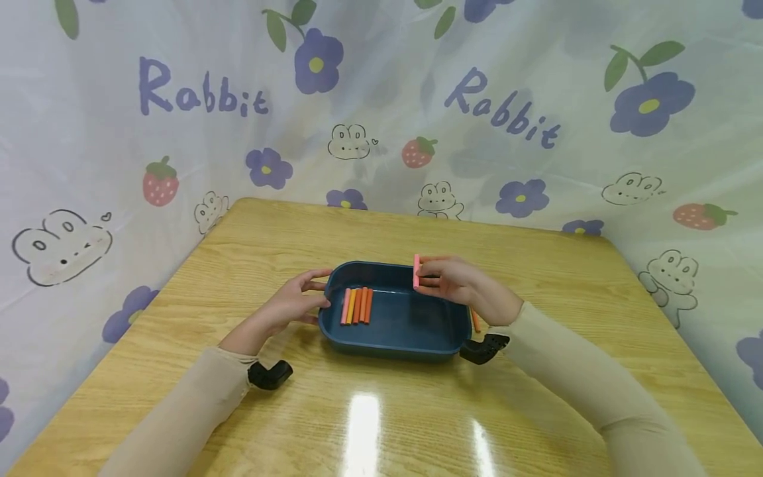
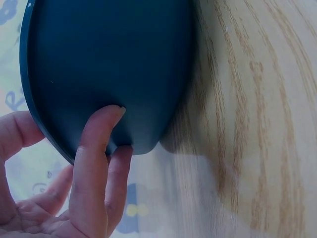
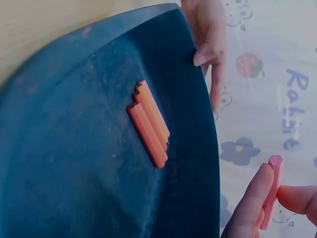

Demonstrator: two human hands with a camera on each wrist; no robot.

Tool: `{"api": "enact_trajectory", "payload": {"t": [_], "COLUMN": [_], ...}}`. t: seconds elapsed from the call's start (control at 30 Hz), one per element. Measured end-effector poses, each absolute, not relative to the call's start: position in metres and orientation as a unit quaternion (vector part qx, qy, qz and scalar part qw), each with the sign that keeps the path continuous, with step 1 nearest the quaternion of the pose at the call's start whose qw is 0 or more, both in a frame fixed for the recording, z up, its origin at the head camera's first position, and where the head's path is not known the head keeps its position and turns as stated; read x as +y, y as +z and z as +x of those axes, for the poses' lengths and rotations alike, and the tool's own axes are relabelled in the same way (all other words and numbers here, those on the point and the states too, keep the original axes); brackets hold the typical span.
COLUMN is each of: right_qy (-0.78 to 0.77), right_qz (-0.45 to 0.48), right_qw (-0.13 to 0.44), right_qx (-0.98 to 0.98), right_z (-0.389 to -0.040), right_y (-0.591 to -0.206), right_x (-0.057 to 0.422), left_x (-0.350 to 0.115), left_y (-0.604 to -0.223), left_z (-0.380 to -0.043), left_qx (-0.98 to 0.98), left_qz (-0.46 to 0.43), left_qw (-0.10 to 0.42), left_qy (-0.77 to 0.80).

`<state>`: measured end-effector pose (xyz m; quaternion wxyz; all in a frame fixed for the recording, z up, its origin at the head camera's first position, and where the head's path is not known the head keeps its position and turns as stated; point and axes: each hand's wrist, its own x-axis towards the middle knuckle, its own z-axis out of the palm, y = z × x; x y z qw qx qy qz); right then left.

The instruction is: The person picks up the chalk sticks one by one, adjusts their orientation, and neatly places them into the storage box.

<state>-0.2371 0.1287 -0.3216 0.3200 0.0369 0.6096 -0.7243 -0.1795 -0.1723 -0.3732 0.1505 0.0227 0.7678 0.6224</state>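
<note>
A dark blue rectangular tray (image 1: 411, 344) with rounded corners sits on the table. My left hand (image 1: 292, 301) grips its left end, with the thumb (image 2: 91, 148) against the outer wall and fingers around the corner. Above the tray's far rim, my right hand (image 1: 456, 285) pinches a pink chalk stick (image 3: 273, 191) between thumb and fingers, holding it nearly upright. Inside the tray, toward the left, several chalk sticks (image 1: 356, 306) lie side by side in a row: pink, yellow-orange and orange-red.
An orange chalk stick (image 1: 475, 320) lies on the wooden table (image 1: 268, 430) just right of the tray, partly hidden by my right wrist. A white curtain (image 1: 381, 99) printed with rabbits, flowers and strawberries hangs around the table's back and sides.
</note>
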Motion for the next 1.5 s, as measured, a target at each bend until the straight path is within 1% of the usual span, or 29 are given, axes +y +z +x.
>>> {"api": "enact_trajectory", "payload": {"t": [0.77, 1.03, 1.5], "right_qy": [-0.655, -0.626, -0.522], "right_qz": [0.056, 0.06, 0.075], "right_qw": [0.389, 0.433, 0.455], "right_qx": [0.645, 0.646, 0.717], "right_z": [-0.256, -0.259, -0.262], "right_y": [-0.338, -0.343, -0.357], "right_x": [0.085, 0.07, 0.05], "left_x": [-0.171, -0.171, -0.173], "left_y": [-0.371, -0.37, -0.368], "left_z": [-0.184, -0.184, -0.182], "left_qx": [0.77, 0.769, 0.768], "left_qz": [0.015, 0.015, 0.021], "left_qw": [0.152, 0.156, 0.157], "left_qy": [0.62, 0.619, 0.621]}}
